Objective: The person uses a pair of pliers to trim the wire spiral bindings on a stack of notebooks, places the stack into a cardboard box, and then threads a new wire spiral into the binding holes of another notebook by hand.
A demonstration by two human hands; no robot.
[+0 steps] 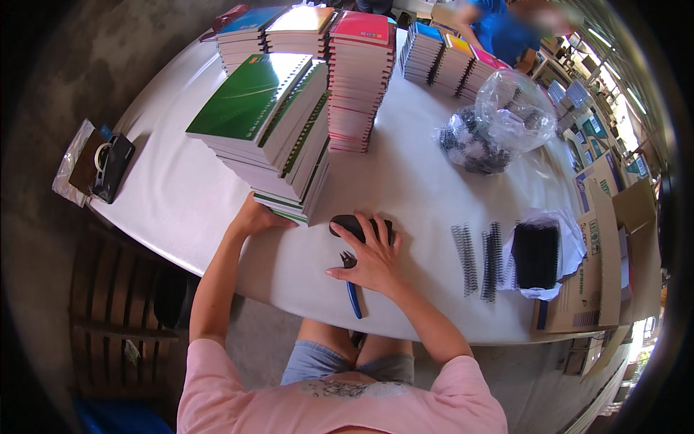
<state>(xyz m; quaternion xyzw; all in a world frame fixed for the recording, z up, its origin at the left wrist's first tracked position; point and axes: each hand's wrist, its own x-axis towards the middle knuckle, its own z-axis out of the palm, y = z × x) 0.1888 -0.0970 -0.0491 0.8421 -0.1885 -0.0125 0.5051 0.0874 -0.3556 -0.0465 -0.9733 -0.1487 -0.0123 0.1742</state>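
My left hand reaches under the near corner of a leaning stack of green spiral notebooks, gripping its lowest books. My right hand lies flat on the white table, fingers spread over a black oblong object. Blue-handled pliers lie under that hand's heel, jaws pointing away from me.
A tall pink-covered notebook stack stands behind the green one, with more stacks further back. Clear bags of black binding coils sit right of centre. Loose coils and a coil-filled bag lie at right beside cardboard boxes. A person in blue stands beyond.
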